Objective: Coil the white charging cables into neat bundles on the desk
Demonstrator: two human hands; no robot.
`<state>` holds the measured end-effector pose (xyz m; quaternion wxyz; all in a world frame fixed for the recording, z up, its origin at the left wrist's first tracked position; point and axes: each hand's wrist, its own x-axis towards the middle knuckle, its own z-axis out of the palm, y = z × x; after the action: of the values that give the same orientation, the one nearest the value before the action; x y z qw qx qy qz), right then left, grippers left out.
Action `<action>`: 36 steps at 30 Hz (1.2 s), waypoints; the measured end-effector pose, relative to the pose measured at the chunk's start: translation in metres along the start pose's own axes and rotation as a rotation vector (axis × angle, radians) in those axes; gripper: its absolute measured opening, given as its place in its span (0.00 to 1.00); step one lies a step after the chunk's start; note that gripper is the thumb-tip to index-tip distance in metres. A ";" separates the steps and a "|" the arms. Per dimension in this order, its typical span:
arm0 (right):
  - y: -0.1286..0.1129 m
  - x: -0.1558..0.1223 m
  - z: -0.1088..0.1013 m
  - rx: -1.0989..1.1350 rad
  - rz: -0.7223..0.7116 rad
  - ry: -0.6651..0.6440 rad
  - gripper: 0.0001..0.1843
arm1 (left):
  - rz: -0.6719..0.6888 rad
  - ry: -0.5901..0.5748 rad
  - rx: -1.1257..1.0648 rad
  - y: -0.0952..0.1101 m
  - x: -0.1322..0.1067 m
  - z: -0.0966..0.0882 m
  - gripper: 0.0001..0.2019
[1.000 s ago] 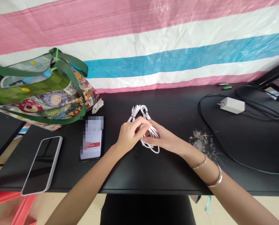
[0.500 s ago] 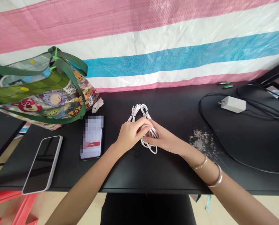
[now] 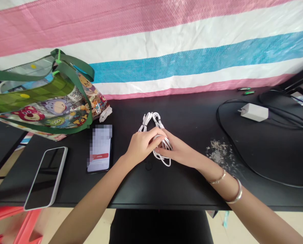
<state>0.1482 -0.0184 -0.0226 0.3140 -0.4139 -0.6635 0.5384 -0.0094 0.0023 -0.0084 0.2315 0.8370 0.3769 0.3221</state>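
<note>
Both my hands meet over a coiled white cable [image 3: 166, 160] at the middle of the black table. My left hand [image 3: 140, 145] closes on the coil's left side with thumb and fingers. From the right, my right hand [image 3: 180, 149] grips the same coil, its thumb lying across the loops. Part of the coil is hidden under the fingers. Just beyond the hands lie two more bundles of white cable, a left bundle [image 3: 146, 120] and a right bundle [image 3: 156, 118], each bound with a dark tie. A thin black ring [image 3: 148, 165] lies below my left hand.
On the left are a lit phone [image 3: 99, 149], a white-edged device [image 3: 45, 179] and a clear cartoon bag [image 3: 57, 105] with green straps. To the right lie pale crumbs [image 3: 220, 154], a black cord [image 3: 245, 169], a white charger [image 3: 254, 112] and small green cylinders [image 3: 249, 93].
The view has shifted very slightly. Both hands keep the same grip on the white cable, with no other visible movement.
</note>
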 end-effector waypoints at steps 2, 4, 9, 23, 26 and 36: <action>0.000 0.000 0.000 -0.012 0.008 0.007 0.09 | -0.017 -0.019 0.006 0.000 0.000 0.000 0.12; 0.000 0.000 0.000 -0.033 0.013 0.015 0.10 | -0.032 -0.034 0.010 0.001 0.000 0.000 0.12; 0.000 0.000 0.000 -0.074 0.005 0.016 0.09 | -0.037 -0.042 0.009 0.001 0.000 0.000 0.11; -0.001 0.000 0.001 -0.074 0.007 0.025 0.09 | -0.013 -0.040 0.016 0.001 0.000 -0.001 0.11; -0.001 0.000 0.001 -0.084 0.012 0.028 0.09 | -0.023 -0.046 0.024 0.001 0.000 -0.001 0.12; -0.001 0.000 0.001 -0.086 0.004 0.032 0.09 | -0.034 -0.060 0.050 0.002 0.000 0.000 0.13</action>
<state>0.1468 -0.0188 -0.0218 0.3052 -0.4371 -0.6802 0.5032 -0.0089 0.0013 -0.0072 0.2273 0.8452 0.3919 0.2833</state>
